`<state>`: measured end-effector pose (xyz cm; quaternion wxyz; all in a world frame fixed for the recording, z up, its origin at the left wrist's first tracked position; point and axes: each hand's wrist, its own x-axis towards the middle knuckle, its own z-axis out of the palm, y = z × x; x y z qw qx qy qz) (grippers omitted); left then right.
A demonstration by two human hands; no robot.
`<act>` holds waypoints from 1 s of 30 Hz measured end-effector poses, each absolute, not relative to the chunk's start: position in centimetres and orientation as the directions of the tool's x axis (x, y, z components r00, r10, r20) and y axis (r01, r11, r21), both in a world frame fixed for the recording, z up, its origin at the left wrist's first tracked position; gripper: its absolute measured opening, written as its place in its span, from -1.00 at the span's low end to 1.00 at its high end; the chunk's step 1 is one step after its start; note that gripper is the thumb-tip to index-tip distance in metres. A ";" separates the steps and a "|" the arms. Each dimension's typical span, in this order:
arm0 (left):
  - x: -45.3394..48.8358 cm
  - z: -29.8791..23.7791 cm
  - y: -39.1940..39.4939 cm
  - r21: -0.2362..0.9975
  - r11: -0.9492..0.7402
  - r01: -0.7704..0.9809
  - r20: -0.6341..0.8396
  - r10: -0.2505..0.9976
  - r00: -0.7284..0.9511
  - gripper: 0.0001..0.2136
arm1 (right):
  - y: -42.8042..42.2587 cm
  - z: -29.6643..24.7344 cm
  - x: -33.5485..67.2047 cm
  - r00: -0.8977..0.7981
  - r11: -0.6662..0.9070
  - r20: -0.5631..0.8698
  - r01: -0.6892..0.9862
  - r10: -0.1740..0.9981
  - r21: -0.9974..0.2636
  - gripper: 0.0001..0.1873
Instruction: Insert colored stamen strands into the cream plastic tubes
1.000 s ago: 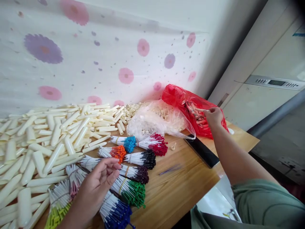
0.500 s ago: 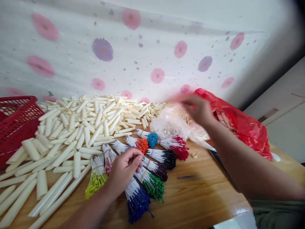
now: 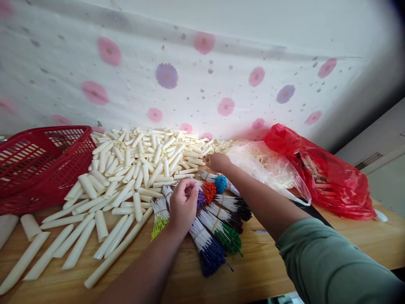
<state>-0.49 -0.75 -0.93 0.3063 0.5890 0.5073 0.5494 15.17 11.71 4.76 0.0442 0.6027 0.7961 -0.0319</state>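
Your left hand (image 3: 182,207), its grip curled, is above the stick bundles (image 3: 221,213) on the bench (image 3: 253,270); I can't tell whether it pinches anything. Your right hand (image 3: 219,162), its grip likewise unclear, is at the right edge of the cream tubes (image 3: 152,162). The dark blue bundle's (image 3: 207,249) long axis slants, coloured tips pointing rightward and toward you

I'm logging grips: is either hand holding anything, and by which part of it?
It can't be told: the left hand is curled with nothing visible in it, and the right hand, beside the pale tubes, hides whatever it may grip.
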 end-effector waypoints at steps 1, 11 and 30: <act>-0.5 -0.8 -0.7 0.900 -0.330 0.286 0.376 0.918 -0.124 -0.81 | 10.4 5.4 15.4 -0.289 0.288 -0.057 0.957 0.956 -0.025 -0.69; 0.0 0.0 -1.3 0.876 -0.274 0.396 0.225 0.960 0.166 -0.81 | 7.4 7.9 16.4 -0.579 0.492 -0.025 0.715 0.815 -0.497 -0.67; -0.5 -0.4 -1.1 0.902 -0.277 0.331 0.278 0.959 0.045 -0.73 | 19.3 0.5 18.5 0.017 -0.010 -0.146 0.999 0.989 0.048 -0.66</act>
